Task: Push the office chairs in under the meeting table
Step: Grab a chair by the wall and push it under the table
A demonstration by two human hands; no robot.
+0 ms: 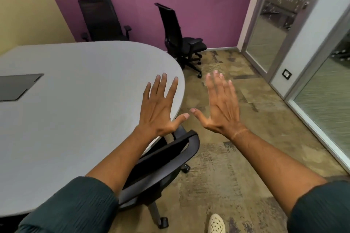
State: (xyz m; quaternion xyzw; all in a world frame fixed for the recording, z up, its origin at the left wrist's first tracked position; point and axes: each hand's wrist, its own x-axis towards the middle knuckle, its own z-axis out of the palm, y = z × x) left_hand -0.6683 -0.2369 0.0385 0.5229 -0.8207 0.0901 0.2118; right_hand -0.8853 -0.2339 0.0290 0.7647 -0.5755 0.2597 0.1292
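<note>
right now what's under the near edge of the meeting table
A black office chair is tucked partly under the meeting table, its backrest and two castors sticking out. Its seat and most of its base are hidden by the tabletop and the left forearm.

Purple wall (198, 5) ahead, yellow wall (28, 11) at left; mottled brown carpet (236, 157) underfoot; frosted glass partition (322, 104) and glass door (272, 28) at right.

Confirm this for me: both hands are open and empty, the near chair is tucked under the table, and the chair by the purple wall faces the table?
Not quite. The head view shows that chair turned sideways, its seat pointing right toward the glass partition, not the table. The left hand and right hand are open and empty; the near chair is tucked in.
</note>
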